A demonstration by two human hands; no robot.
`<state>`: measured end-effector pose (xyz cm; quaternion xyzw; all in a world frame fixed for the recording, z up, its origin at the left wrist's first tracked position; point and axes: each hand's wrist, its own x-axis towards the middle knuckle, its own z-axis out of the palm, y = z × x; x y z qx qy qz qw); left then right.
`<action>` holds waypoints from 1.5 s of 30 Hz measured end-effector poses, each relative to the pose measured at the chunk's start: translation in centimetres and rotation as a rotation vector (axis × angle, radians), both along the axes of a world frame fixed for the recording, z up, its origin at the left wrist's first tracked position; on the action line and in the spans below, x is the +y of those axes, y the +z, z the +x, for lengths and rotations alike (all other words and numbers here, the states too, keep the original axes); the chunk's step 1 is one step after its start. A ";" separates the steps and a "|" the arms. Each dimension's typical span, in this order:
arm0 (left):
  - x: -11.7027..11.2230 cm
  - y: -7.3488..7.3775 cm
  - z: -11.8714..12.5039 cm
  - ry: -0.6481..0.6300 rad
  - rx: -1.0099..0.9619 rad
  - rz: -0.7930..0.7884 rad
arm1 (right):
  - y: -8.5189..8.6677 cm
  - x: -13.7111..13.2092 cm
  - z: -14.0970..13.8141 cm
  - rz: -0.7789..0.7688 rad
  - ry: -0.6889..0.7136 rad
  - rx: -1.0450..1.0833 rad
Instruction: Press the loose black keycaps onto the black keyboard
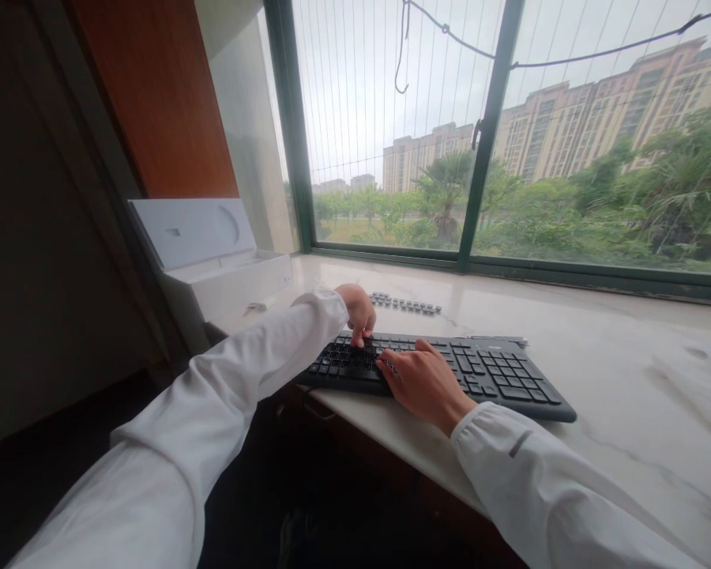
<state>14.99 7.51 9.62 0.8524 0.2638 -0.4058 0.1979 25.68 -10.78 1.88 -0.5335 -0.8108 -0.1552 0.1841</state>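
A black full-size keyboard point(513, 379) lies on the white marble-patterned counter, several keycaps gone from its middle rows. My left hand point(360, 310) reaches over it from above, fingers bent down and drawn together at the bare key area. Whatever lies between those fingertips is too small to make out. My right hand point(423, 383) rests palm down across the keyboard's near middle, its thumb and fingers stretched toward the same spot, and no held thing shows in it. Loose dark keycaps point(411, 304) stand in rows on the counter just behind the keyboard.
An open white box point(237, 276) with its lid raised stands at the left, a small pale item point(256, 307) close by. A thin dark object point(498, 341) lies behind the keyboard. Clear plastic point(702, 375) sits at the right. A green-framed window point(391, 254) borders the counter's back.
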 end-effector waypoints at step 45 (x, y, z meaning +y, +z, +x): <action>-4.5 0.1 -5.5 0.084 -0.590 0.346 | 0.0 0.0 0.4 -0.012 -0.008 -0.032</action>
